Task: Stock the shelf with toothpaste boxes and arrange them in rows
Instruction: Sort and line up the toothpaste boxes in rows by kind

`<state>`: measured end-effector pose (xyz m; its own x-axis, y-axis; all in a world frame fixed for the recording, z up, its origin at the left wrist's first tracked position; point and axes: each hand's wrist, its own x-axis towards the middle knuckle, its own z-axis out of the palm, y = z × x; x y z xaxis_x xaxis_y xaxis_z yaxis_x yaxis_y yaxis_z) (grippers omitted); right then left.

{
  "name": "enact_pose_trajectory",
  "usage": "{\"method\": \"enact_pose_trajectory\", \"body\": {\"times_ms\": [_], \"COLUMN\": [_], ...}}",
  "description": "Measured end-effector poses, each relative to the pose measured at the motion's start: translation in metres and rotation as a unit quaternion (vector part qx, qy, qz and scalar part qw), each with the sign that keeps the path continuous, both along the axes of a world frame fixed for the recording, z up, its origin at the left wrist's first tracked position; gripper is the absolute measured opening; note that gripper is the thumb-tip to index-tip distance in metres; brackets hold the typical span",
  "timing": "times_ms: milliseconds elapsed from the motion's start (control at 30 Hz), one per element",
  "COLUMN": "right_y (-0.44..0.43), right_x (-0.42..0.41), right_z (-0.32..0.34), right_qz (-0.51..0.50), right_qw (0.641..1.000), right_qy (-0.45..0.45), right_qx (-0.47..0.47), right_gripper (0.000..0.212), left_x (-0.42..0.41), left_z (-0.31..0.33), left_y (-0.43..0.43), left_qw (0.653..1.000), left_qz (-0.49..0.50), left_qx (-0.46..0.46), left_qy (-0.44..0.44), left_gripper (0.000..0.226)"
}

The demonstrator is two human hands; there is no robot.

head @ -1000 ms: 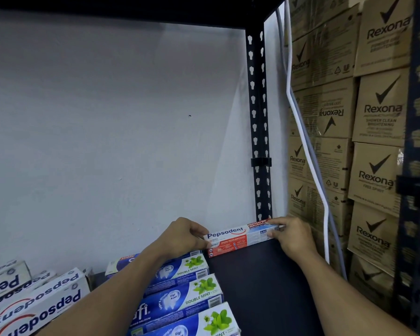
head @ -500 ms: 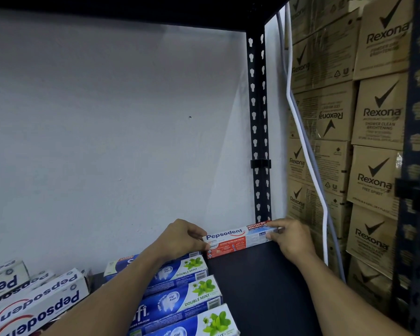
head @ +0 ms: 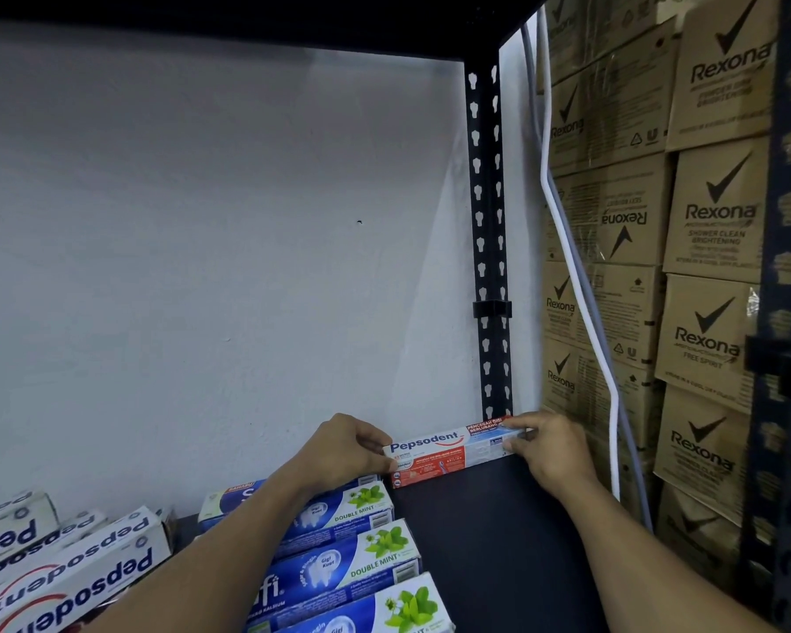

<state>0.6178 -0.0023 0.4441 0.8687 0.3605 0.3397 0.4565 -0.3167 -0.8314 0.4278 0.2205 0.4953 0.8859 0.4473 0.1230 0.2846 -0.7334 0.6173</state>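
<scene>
Box: the long red, white and blue cardboard Pepsodent box (head: 448, 450) stood on its long edge at the back right of the shelf, printed face forward, close against the wall and reaching to the foot of the upright.
Left hand: the left hand (head: 343, 454) pinched the box's left end, fingers curled over the top and thumb on the front.
Right hand: the right hand (head: 553, 450) pinched the right end between thumb and fingertips; neither hand had let go.
Contact below: the lower edge appeared to meet the flat black metal shelf (head: 498, 550), though whether its full weight was down could not be told.
Neighbours: a row of blue and white double-mint boxes (head: 352, 568) lay flat just left of it, the rearmost one under the left wrist; white and red upside-down cartons (head: 65, 573) lay well apart at far left.
Surround: pale grey painted wall (head: 202, 244) behind, slotted black steel upright (head: 487, 249) at the corner, white cable (head: 581, 285) and stacked brown Rexona cartons (head: 713, 340) beyond.
Risk, tipping: standing on a narrow edge, the box would likely fall forward if released before it leaned on the wall.
Risk, skew: uneven pushes from the two ends could angle it and spoil the row.
Risk, knock: drawing the left wrist back low could drag the rearmost blue box out of line.
</scene>
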Motion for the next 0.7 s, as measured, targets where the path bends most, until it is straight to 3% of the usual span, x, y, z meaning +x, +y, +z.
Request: {"method": "enact_pose_trajectory", "body": {"times_ms": [167,433,533,700], "right_y": [-0.002,-0.008,0.000,0.027], "right_x": [-0.006,-0.055,-0.094,-0.156], "right_z": [0.004,0.033,0.043,0.052], "right_qz": [0.003,0.016,0.070,0.202], "right_qw": [1.000,0.993,0.986,0.954], "right_qy": [-0.016,-0.114,-0.151,-0.215], "right_qx": [-0.009,-0.013,0.008,-0.047], "right_gripper": [0.038,0.050,0.046,0.050], "left_x": [0.000,-0.035,-0.068,-0.140], "left_z": [0.004,0.025,0.035,0.053], "left_y": [-0.001,-0.007,-0.007,-0.003], "left_qw": [1.000,0.998,0.994,0.983], "left_qz": [-0.003,0.001,0.009,0.050], "left_qx": [0.000,0.062,0.107,0.173], "left_qy": [0.013,-0.017,-0.028,-0.042], "left_gripper": [0.042,0.045,0.042,0.038]}}
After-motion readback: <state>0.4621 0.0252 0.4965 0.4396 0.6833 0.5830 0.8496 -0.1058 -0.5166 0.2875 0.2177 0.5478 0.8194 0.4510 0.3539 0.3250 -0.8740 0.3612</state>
